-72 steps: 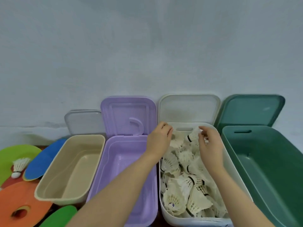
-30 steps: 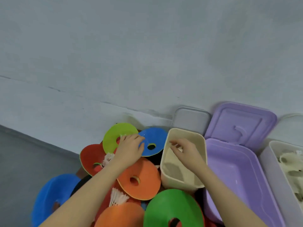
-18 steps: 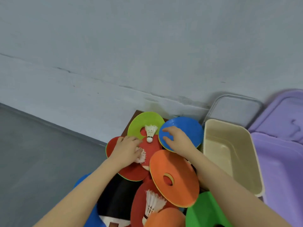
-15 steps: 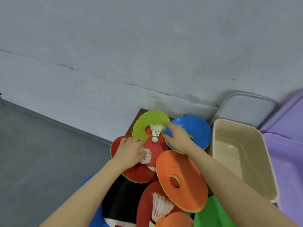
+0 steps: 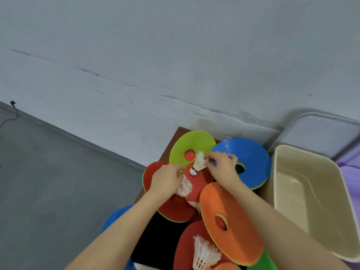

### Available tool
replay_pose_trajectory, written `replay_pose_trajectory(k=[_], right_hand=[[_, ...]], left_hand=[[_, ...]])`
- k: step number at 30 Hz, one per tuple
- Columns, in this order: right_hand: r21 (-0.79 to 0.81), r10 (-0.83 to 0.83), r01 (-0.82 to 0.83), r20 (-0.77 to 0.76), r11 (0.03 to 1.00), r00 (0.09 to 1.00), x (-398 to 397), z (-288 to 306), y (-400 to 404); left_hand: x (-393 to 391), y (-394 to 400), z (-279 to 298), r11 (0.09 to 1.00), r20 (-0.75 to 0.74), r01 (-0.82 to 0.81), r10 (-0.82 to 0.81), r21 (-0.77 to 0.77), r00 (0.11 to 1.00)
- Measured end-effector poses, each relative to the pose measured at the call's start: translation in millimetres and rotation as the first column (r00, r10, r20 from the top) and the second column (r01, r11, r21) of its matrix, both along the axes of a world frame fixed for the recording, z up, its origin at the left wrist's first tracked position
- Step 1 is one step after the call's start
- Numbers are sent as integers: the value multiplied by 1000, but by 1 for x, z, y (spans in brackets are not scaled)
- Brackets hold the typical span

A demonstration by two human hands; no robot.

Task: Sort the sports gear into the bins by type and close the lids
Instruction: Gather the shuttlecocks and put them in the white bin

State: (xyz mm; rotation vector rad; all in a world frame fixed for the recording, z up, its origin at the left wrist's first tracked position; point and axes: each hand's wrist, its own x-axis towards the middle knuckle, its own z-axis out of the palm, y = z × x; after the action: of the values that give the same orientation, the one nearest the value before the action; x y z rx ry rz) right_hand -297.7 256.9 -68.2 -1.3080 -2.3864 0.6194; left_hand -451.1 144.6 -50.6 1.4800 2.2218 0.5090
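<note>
A pile of flat disc cones lies on the table: a light green one (image 5: 191, 145), a blue one (image 5: 251, 162), red ones (image 5: 171, 209) and an orange one (image 5: 224, 209). My right hand (image 5: 222, 168) pinches the feathers of a white shuttlecock (image 5: 197, 165) over the green and red discs. My left hand (image 5: 167, 179) grips a second shuttlecock (image 5: 185, 189), whose feathers stick out under the palm. A third shuttlecock (image 5: 203, 254) lies on a red disc near the bottom edge.
An empty beige bin (image 5: 311, 195) stands right of the discs, its grey lid (image 5: 323, 133) leaning on the wall behind. A purple bin's edge (image 5: 352, 184) shows at far right. The table's left edge drops to grey floor (image 5: 58, 182). More blue (image 5: 115, 219) and green (image 5: 263, 264) discs lie low.
Both hands left the white shuttlecock bin and moved left to the disc pile. My left hand closed on one shuttlecock; my right hand reached across and pinched the one on the green disc.
</note>
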Motion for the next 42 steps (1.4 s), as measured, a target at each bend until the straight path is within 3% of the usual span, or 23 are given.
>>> replay_pose_trajectory(k=[4, 8, 12, 16, 21, 27, 33, 42], right_hand=[[26, -41, 44, -117, 999, 992, 13, 16, -12], [10, -89, 93, -203, 996, 975, 25, 30, -27], [-26, -116, 114, -271, 993, 956, 39, 30, -44], [-28, -146, 144, -281, 989, 948, 52, 31, -57], [-1, -175, 183, -299, 983, 938, 64, 38, -69], [22, -158, 174, -309, 985, 938, 81, 47, -80], [81, -109, 146, -353, 986, 929, 114, 61, -85], [306, -101, 268, -468, 913, 878, 235, 102, -76]], left_hand=[[3, -8, -3, 999, 22, -46, 46, 7, 999], [8, -20, -6, 998, -90, 26, -31, -54, 995], [13, -26, -9, 994, -42, 85, -88, -67, 995], [12, -29, -16, 977, -86, 181, -191, -109, 978], [11, -28, -16, 997, -35, 76, -76, 1, 996], [15, -42, -12, 978, 8, 80, -83, 191, 997], [38, -34, 21, 792, -143, 149, -78, 593, 987], [161, 4, 94, 576, -234, 278, -152, 769, 960]])
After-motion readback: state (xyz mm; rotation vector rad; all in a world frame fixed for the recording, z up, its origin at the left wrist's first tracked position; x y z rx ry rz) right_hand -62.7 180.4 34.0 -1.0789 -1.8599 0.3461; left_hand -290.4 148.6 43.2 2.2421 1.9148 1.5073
